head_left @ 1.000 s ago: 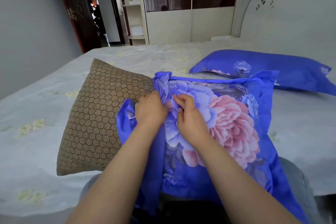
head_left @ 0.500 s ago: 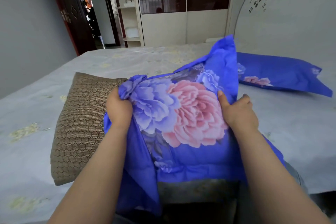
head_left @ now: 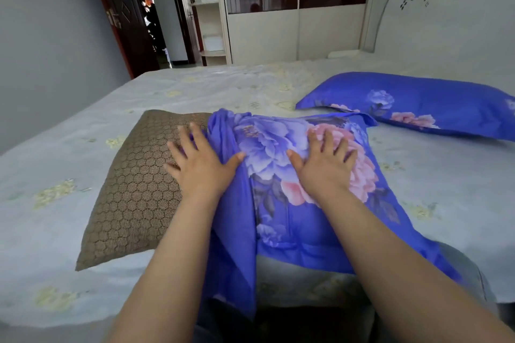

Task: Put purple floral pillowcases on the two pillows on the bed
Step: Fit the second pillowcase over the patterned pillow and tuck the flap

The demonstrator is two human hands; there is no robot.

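A purple floral pillowcase [head_left: 281,198] lies spread over the right part of a brown honeycomb-patterned pillow [head_left: 133,189] on the bed. My left hand [head_left: 200,164] rests flat with fingers apart, half on the bare pillow and half on the bunched left edge of the case. My right hand [head_left: 323,167] lies flat and spread on the pink flower of the case. A second pillow [head_left: 434,106], in a matching purple floral case, lies further back at the right.
The bed's pale sheet [head_left: 459,189] with faint yellow flowers spreads all around. A white headboard [head_left: 446,22] stands at the right. A wardrobe [head_left: 292,22] and an open dark door [head_left: 122,22] are beyond the bed's far side.
Both hands held the pillowcase up by its edges half a second ago. They have let go and now press flat on it as it lies on the pillow.
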